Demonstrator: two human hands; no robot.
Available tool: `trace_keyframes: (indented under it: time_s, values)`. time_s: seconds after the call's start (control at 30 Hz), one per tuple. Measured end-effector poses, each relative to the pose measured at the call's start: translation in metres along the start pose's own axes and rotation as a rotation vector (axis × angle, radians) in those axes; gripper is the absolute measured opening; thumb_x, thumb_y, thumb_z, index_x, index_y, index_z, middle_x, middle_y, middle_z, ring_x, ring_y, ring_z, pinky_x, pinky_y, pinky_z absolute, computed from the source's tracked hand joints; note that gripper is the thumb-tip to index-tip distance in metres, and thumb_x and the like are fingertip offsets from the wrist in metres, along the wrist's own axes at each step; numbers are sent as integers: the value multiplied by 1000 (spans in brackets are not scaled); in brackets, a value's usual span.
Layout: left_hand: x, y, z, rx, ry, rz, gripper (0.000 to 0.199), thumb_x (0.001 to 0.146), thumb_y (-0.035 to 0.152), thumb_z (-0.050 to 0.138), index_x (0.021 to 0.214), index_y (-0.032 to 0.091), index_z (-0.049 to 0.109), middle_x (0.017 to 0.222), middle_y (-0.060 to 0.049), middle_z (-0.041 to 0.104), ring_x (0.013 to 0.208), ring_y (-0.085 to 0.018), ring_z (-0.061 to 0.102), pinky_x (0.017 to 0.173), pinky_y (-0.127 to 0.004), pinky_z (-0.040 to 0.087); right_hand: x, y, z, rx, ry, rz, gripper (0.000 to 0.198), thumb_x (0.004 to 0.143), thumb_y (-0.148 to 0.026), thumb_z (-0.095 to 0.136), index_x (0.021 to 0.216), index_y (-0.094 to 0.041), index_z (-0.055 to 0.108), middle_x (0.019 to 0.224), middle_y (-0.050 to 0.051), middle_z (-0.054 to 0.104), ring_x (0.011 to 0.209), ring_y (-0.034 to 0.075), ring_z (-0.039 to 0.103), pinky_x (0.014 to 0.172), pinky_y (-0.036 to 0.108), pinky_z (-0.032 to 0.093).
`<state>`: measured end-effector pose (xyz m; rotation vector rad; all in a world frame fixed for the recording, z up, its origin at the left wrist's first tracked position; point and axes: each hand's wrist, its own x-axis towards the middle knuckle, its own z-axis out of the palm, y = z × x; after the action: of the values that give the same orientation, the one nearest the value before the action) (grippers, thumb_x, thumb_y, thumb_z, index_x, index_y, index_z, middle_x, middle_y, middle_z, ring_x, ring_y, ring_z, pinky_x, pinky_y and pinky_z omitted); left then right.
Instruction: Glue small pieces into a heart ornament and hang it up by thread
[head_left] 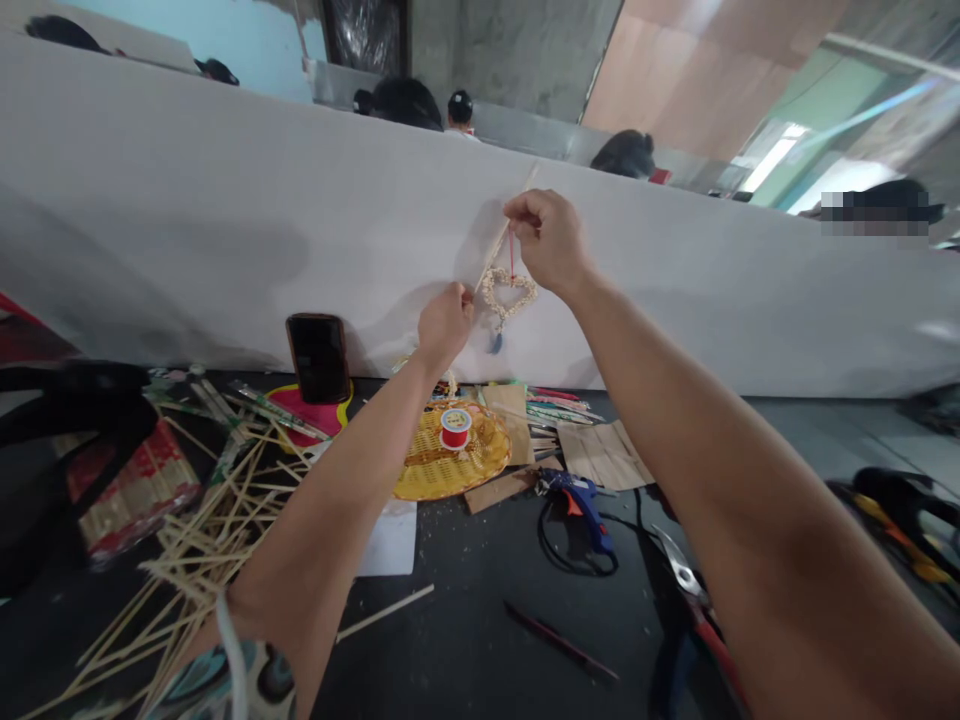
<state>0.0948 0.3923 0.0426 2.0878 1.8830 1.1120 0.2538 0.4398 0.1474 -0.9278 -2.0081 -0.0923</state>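
Up against the white partition, my right hand (553, 245) is closed in a pinch on a thin wooden stick (495, 246) and the top of a red string (512, 250). From that string hangs a heart-shaped ornament (489, 292) of pale, knobbly pieces, with a small blue tassel (496, 343) below its point. My left hand (444, 325), lower and to the left, has its fingers closed at the stick's lower end. The stick slants up to the right between both hands. Below them, a red thread spool (454, 430) stands on a yellow woven tray (420, 485).
Loose wooden sticks (217, 540) pile up at the left, near a phone (319, 357) leaning upright. A blue glue gun (589, 510) with its cord, pliers (684, 575) and a dark pencil-like rod (559, 640) lie on the black table. The white partition (225, 220) rises behind.
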Motion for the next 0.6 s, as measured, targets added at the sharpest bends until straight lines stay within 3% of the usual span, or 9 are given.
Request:
trace_keyframes:
  time_s: [0.13, 0.3, 0.6]
  values:
    - [-1, -2, 2, -48, -15, 127, 26, 94, 26, 45, 112, 19, 63, 111, -8, 70, 102, -20, 63, 88, -30, 45, 2, 5, 6, 67, -6, 0, 17, 90, -30, 51, 96, -21, 64, 101, 5, 65, 102, 24, 61, 97, 47, 49]
    - [0, -4, 2, 11, 73, 7, 24, 92, 27, 49, 109, 18, 62, 100, -12, 71, 95, -25, 65, 84, -35, 45, 3, 3, 11, 89, 20, 43, 14, 89, -30, 54, 97, -22, 62, 101, 6, 64, 101, 23, 62, 97, 47, 49]
    - [2, -5, 8, 134, 70, -41, 26, 93, 30, 44, 104, 21, 66, 99, -12, 72, 92, -26, 66, 80, -35, 45, 1, 1, 18, 167, 58, 86, 18, 88, -38, 59, 93, -20, 59, 94, 5, 65, 90, 20, 63, 88, 43, 54]
